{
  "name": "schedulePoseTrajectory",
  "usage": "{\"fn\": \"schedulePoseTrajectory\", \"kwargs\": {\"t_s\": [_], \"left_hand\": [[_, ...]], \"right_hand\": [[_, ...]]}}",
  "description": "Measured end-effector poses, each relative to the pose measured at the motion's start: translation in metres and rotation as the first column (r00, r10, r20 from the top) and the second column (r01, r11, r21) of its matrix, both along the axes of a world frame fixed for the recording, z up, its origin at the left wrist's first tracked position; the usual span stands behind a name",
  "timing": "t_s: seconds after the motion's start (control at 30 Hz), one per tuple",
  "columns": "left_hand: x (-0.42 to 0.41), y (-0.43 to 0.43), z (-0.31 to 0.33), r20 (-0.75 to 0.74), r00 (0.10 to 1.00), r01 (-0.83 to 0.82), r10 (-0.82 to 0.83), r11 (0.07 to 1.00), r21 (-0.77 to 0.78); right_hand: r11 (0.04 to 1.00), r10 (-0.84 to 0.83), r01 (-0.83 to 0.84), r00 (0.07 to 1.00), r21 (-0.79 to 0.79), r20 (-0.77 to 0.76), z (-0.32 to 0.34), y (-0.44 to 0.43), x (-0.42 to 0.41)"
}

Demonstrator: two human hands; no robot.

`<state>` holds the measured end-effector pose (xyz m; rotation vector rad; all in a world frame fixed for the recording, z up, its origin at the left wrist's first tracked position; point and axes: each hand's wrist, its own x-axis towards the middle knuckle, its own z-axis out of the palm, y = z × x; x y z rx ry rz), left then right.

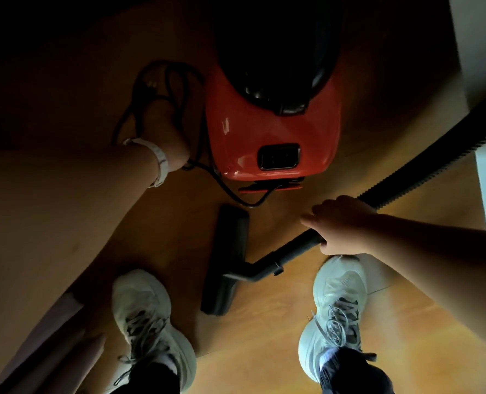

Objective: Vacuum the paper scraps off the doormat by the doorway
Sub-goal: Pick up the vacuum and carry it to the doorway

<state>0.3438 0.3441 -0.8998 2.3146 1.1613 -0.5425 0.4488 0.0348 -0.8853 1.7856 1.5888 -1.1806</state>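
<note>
A red canister vacuum (pixel 273 132) with a black top sits on the wooden floor ahead of my feet. My left hand (pixel 165 132), a white band on its wrist, reaches down beside the vacuum's left side and holds the looped black power cord (pixel 153 81). My right hand (pixel 341 226) grips the black wand (pixel 290 253) where the ribbed hose (pixel 440 160) joins it. The wand runs down to the black floor nozzle (pixel 227 263), which lies on the floor between my shoes. No doormat or paper scraps are in view.
My two white shoes (pixel 150 331) (pixel 335 314) stand on the wooden floor (pixel 264 351). A white wall or door frame (pixel 483 52) rises at the right. A pale panel edge (pixel 45 336) runs diagonally along the lower left. The scene is dim.
</note>
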Motion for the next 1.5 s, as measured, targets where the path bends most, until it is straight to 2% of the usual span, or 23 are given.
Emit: {"fn": "schedulePoseTrajectory", "kwargs": {"t_s": [0.13, 0.2, 0.3, 0.37, 0.47, 0.6, 0.77, 1.0, 1.2, 1.3, 1.37, 1.43, 1.5], "left_hand": [[0.000, -0.008, 0.024, 0.094, 0.976, -0.181, 0.197, 0.971, -0.157], [-0.002, -0.006, 0.036, 0.116, 0.936, -0.286, 0.332, 0.911, -0.295], [0.008, -0.013, 0.076, 0.174, 0.862, -0.361, 0.477, 0.817, -0.450], [0.017, -0.018, 0.098, 0.236, 0.826, -0.349, 0.511, 0.793, -0.499], [0.030, -0.026, 0.139, 0.340, 0.812, -0.284, 0.475, 0.830, -0.481], [0.051, -0.036, 0.180, 0.386, 0.801, -0.203, 0.458, 0.814, -0.544], [0.083, -0.057, 0.203, 0.422, 0.861, -0.067, 0.285, 0.885, -0.461], [0.118, -0.078, 0.185, 0.292, 0.891, -0.257, 0.347, 0.917, -0.305], [0.140, -0.089, 0.160, 0.222, 0.808, -0.437, 0.545, 0.809, -0.393], [0.149, -0.095, 0.155, 0.213, 0.826, -0.450, 0.522, 0.838, -0.308], [0.151, -0.101, 0.155, 0.227, 0.842, -0.451, 0.490, 0.869, -0.204], [0.150, -0.105, 0.156, 0.247, 0.844, -0.448, 0.477, 0.879, -0.166], [0.150, -0.106, 0.159, 0.231, 0.846, -0.456, 0.481, 0.876, -0.155]], "right_hand": [[0.998, -0.065, 0.065, 0.998, -0.007, -0.019, 0.029, 0.005, 0.005], [0.995, -0.096, 0.096, 0.995, 0.007, -0.001, 0.045, 0.009, 0.007], [0.995, -0.096, 0.095, 0.995, 0.035, 0.031, 0.070, 0.012, 0.011], [0.996, -0.081, 0.079, 0.996, 0.040, 0.046, 0.090, 0.015, 0.014], [0.998, -0.059, 0.058, 0.996, 0.029, 0.061, 0.120, 0.016, 0.019], [0.999, -0.049, 0.048, 0.996, 0.018, 0.073, 0.161, 0.017, 0.031], [0.997, 0.021, -0.028, 0.994, 0.070, 0.111, 0.205, 0.021, 0.055], [0.997, 0.024, -0.038, 0.983, 0.070, 0.180, 0.205, -0.002, 0.098], [0.996, 0.073, -0.084, 0.968, 0.038, 0.240, 0.173, -0.022, 0.112], [0.996, 0.082, -0.090, 0.958, 0.018, 0.274, 0.165, -0.021, 0.110], [0.996, 0.045, -0.062, 0.971, 0.068, 0.235, 0.164, -0.022, 0.104], [0.977, 0.048, -0.098, 0.966, 0.190, 0.253, 0.163, -0.029, 0.104], [0.970, -0.012, -0.061, 0.955, 0.234, 0.297, 0.171, -0.031, 0.118]]}}
